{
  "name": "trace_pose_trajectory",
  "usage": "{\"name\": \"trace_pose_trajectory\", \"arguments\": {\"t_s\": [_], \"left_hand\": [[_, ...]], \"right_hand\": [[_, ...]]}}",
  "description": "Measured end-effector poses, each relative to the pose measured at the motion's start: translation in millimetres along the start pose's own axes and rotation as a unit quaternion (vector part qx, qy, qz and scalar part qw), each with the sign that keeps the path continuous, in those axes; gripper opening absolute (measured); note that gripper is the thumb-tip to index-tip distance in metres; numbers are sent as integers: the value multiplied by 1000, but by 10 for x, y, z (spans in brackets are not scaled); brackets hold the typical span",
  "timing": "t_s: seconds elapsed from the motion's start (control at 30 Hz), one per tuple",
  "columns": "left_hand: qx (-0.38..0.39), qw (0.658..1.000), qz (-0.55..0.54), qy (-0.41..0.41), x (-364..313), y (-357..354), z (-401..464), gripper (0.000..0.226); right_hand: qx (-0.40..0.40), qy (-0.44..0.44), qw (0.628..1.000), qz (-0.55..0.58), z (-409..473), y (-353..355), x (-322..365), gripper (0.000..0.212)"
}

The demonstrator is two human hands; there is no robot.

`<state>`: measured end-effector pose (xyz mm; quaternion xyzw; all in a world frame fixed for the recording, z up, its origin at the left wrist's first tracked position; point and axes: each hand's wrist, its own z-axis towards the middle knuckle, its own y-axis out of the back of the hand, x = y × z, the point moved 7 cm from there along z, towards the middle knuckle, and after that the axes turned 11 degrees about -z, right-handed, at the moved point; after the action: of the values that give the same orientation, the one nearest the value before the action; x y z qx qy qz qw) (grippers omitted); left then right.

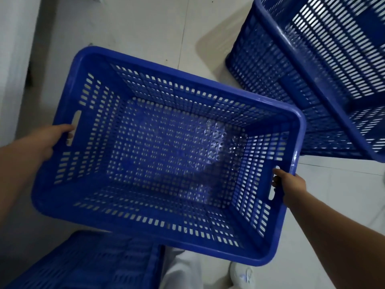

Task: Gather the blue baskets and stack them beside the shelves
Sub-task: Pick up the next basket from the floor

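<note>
Mid-carry: blue basket (166,155) up off the floor (145,28), empty, tilted. Left hand (49,142) clamped on one end's handle slot, right hand (288,186) wrapped around the opposite rim by its slot. Second basket (312,65) w/ slotted walls upper right, another basket (93,263) low by the shoe (242,274). No shelves in view. Next, prob.: line up over a standing basket, level out, lower in to nest.

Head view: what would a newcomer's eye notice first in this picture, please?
First, the big blue basket filling the centre, empty and tilted, held at its end handle slots by the left hand and the right hand. Next, a taller slatted blue basket stands on the pale floor at upper right. Another blue basket is partly visible at lower left, beside a white shoe.
</note>
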<state>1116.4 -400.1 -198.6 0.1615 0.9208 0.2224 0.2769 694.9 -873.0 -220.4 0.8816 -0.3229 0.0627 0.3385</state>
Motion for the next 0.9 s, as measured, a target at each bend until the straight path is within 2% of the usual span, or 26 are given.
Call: {"name": "trace_pose_trajectory", "arguments": {"t_s": [0.07,0.2,0.6,0.77,0.83,0.9], "left_hand": [[19,1000,-10,17,-55,-104,-345,36],[18,999,-23,15,-68,-142,-660,50],[11,995,-97,6,5,-173,-1523,50],[-8,991,-130,-18,-17,-67,-1980,27],[-21,990,-133,-29,-23,43,-2200,34],[-42,990,-131,-37,-15,214,-2434,52]], "right_hand": [[-1,-1,1000,1,-30,97,7,18],[-3,0,1000,-5,-54,343,61,19],[-3,32,999,-14,-149,1189,308,22],[7,59,998,-25,-325,1596,507,23],[11,73,997,-25,-425,1780,626,24],[7,89,996,-28,-551,1963,783,26]]}}
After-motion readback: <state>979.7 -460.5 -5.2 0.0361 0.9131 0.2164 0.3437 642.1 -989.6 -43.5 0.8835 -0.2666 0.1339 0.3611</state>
